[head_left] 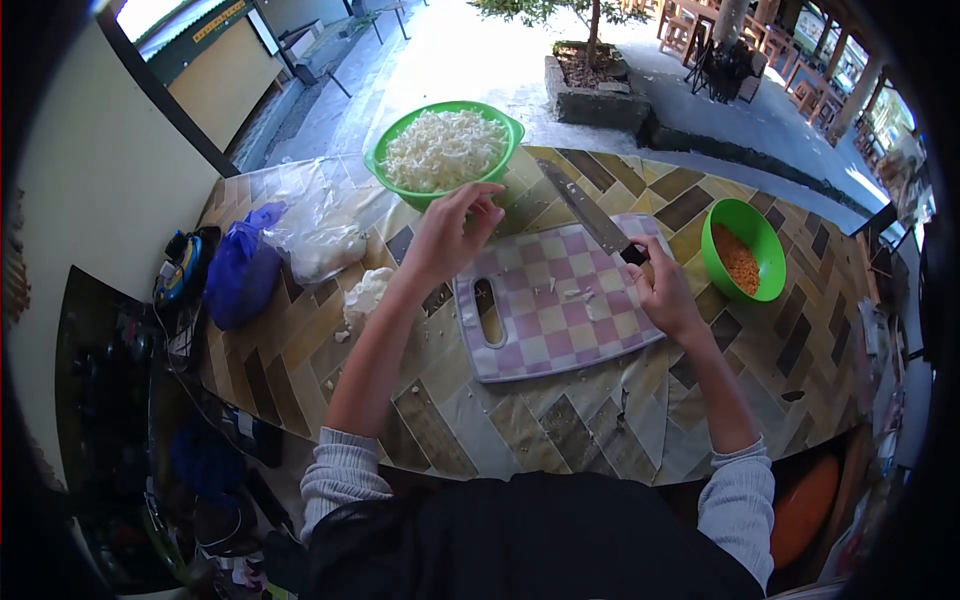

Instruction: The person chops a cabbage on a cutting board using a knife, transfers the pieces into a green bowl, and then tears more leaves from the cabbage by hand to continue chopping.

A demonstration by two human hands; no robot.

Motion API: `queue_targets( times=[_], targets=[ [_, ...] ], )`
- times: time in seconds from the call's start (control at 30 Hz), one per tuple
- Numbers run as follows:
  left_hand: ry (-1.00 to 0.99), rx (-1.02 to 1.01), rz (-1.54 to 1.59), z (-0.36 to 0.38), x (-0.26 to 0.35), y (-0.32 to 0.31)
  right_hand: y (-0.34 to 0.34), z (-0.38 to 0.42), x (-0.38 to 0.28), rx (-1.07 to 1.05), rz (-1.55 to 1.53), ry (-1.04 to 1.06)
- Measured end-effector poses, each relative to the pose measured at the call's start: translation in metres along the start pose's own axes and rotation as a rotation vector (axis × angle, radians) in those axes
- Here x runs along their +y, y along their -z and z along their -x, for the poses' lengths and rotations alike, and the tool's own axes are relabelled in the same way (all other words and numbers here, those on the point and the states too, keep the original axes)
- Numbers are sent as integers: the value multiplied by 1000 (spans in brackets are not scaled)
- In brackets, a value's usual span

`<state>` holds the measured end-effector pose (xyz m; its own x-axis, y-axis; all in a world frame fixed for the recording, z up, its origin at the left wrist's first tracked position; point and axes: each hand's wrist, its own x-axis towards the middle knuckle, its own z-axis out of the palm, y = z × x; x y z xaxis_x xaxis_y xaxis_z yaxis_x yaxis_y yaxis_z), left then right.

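Note:
My right hand (pixel 662 295) is wrapped round the dark handle of a knife (pixel 584 208), its broad blade pointing away to the upper left above the cutting board (pixel 540 352). The board is pink-and-white checked, with a few white shreds (pixel 580 295) on it. Just in front of the green two-handled bowl (pixel 377 172) is my left hand (pixel 455 232), fingers bent and a little apart, with nothing visible in them. Finely shredded white cabbage (pixel 445 148) heaps above that bowl's rim. A pale cabbage chunk (pixel 368 296) lies left of my left forearm.
At the right, a smaller green bowl (pixel 772 245) holds orange shreds (pixel 735 262). A clear plastic bag (pixel 325 235) and a blue bag (pixel 240 275) sit on the left of the patterned table (pixel 440 425). Beyond the table stand a planter (pixel 597 100) and wooden stools.

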<state>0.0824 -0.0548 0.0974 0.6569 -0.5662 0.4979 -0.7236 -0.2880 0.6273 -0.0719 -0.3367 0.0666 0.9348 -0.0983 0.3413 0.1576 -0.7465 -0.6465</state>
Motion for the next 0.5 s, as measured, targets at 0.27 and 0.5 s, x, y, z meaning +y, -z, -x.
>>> queue_targets(
  times=[0.27, 0.5],
  targets=[
    [117, -329, -327, 85, 27, -93, -21, 29, 32, -105, 258, -1],
    [278, -502, -345, 84, 14, -91, -77, 4, 1, -232, 333, 359]
  ],
)
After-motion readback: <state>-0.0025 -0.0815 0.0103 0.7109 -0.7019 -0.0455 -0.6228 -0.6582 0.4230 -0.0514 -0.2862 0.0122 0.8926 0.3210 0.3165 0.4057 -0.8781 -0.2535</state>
